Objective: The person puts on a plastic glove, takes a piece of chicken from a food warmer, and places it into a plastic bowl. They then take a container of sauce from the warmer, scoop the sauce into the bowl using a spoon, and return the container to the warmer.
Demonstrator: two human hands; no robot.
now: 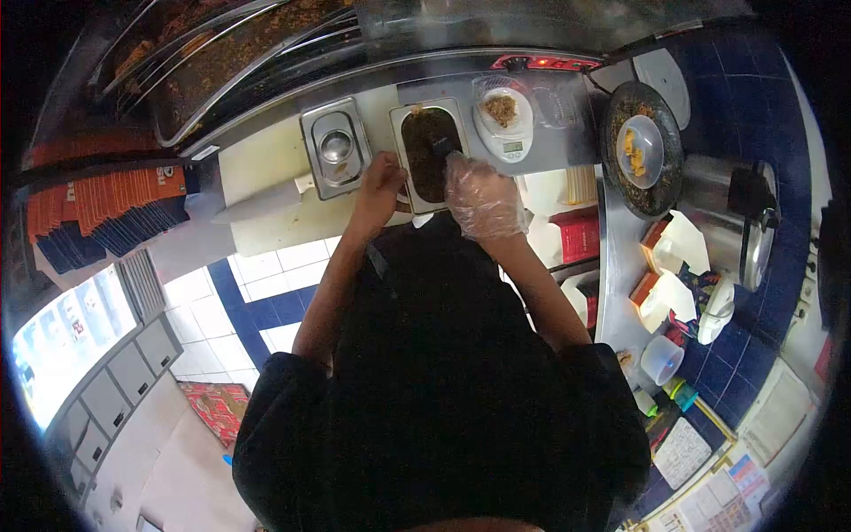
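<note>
A metal pan (pixel 459 108) with dark brown contents stands on the counter before me. My left hand (pixel 381 182) is closed, its fingertips right at the pan's left rim; what it grips is hidden. My right hand (pixel 486 199) wears a clear plastic glove and reaches over the pan's right edge. Its fingers are closed around a black utensil (pixel 446 142) that reaches into the contents. Left of the pan lies a metal lid (pixel 315 133) with a round recess. To the right, a small white digital scale (pixel 514 146) carries a clear tray with brown crumbly food (pixel 500 109).
A dark round pan (pixel 651 199) holds a clear bowl (pixel 640 151) with yellowish pieces. Beyond it stands a large metal pot (pixel 722 213). Open paper boxes (pixel 674 244) line the right counter. Stacked orange packets (pixel 115 199) sit left, below a metal rack (pixel 239 58). A cutting board (pixel 266 155) lies left.
</note>
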